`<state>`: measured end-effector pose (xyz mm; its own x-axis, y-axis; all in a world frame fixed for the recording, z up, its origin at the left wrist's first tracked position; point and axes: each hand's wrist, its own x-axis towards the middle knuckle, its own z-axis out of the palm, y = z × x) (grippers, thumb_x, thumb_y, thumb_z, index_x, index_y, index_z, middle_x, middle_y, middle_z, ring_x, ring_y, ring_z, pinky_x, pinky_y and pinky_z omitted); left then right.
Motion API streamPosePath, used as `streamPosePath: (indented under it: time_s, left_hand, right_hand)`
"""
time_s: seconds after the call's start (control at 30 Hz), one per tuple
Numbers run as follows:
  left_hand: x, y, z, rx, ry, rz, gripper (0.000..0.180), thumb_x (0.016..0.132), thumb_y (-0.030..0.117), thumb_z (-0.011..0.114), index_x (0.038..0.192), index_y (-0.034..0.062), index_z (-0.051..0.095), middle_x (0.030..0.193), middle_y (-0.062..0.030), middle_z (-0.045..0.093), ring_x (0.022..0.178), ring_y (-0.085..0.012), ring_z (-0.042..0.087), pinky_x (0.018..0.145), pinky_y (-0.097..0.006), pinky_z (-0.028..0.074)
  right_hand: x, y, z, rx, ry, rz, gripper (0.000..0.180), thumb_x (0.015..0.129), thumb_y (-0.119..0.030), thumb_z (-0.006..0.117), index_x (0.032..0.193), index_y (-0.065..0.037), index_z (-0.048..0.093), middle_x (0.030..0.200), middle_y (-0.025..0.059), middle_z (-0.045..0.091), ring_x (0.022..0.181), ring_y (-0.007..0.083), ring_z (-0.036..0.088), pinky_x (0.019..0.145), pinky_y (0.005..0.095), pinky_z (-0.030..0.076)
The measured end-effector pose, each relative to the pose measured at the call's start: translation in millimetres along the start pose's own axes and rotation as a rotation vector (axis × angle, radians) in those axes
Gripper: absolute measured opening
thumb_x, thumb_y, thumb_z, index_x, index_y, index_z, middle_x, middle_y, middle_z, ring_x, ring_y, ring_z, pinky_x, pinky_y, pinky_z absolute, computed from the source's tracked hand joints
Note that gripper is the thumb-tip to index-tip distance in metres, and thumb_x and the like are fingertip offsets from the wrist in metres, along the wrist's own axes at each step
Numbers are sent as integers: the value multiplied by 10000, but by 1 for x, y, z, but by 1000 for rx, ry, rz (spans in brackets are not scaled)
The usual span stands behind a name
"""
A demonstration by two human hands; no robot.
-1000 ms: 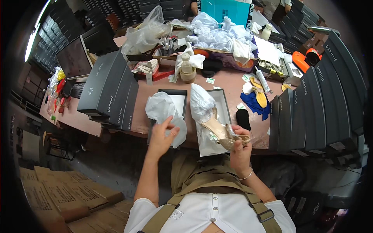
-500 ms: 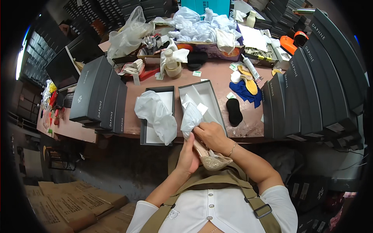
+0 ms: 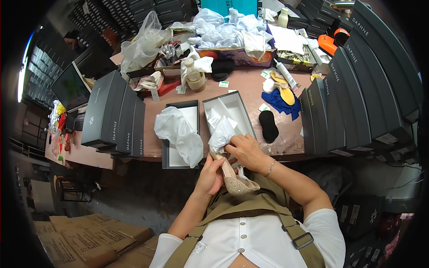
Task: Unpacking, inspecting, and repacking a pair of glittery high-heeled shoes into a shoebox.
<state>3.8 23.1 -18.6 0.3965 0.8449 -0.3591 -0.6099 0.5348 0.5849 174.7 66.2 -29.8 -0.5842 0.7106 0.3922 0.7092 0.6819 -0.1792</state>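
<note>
I hold a glittery beige high-heeled shoe (image 3: 235, 181) close to my chest, below the table edge. My left hand (image 3: 210, 174) grips it from the left side. My right hand (image 3: 245, 151) rests on its upper end, where white tissue paper (image 3: 220, 133) sticks out, and pinches that paper. Just beyond my hands an open grey shoe box (image 3: 248, 117) lies on the table, its white inside showing. Next to it, on the left, the box's lid (image 3: 166, 154) holds a crumpled white plastic bag (image 3: 178, 134).
Rows of dark grey shoe boxes stand on the left (image 3: 115, 117) and right (image 3: 357, 98). A black insole (image 3: 268, 126), blue cloth with yellow insoles (image 3: 281, 96), a bottle (image 3: 195, 77) and heaped plastic bags (image 3: 223, 31) lie further back. Cardboard cartons (image 3: 85, 239) sit on the floor.
My left hand left the plastic bag in the lid and came to the shoe. The shoe moved from over the box down toward my chest, both hands now on it.
</note>
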Motion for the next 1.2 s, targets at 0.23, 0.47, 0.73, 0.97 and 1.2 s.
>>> streamPosePath:
  time_s: [0.23,0.47,0.73,0.97,1.2]
  left_hand:
    - [11,-7,-9,0,-2,-33,552,907,49,446,1416,109,242,1295,-120,437,1120,-304,527,885,-473,500]
    - [11,-14,-6,6,4,56,633,864,13,477,1431,144,226,1301,-80,406,1153,-231,473,940,-402,447]
    - [9,-7,-16,-17,59,69,623,854,13,460,1421,113,222,1277,-95,434,1123,-224,502,950,-406,451]
    - [12,-25,1,21,59,221,640,856,11,488,1426,129,222,1289,-99,423,1091,-218,518,900,-377,481]
    - [14,1,-21,256,120,234,554,897,18,470,1416,108,299,1148,-51,533,886,-127,567,675,-272,521]
  right_hand:
    - [-3,2,3,30,-72,61,168,712,-197,657,819,-99,571,807,68,506,740,242,562,635,358,427]
    - [5,-14,-6,470,60,307,151,811,-158,652,920,-57,628,816,115,575,737,319,605,620,394,482]
    - [-7,-11,12,500,149,335,153,807,-177,649,893,-55,614,802,116,584,678,319,603,597,396,479]
    - [6,-2,17,665,223,524,144,795,-66,638,910,12,600,791,144,582,640,245,576,591,348,470]
    - [-6,-6,-42,1049,5,581,66,835,-38,582,868,-10,532,761,22,581,658,156,570,630,230,485]
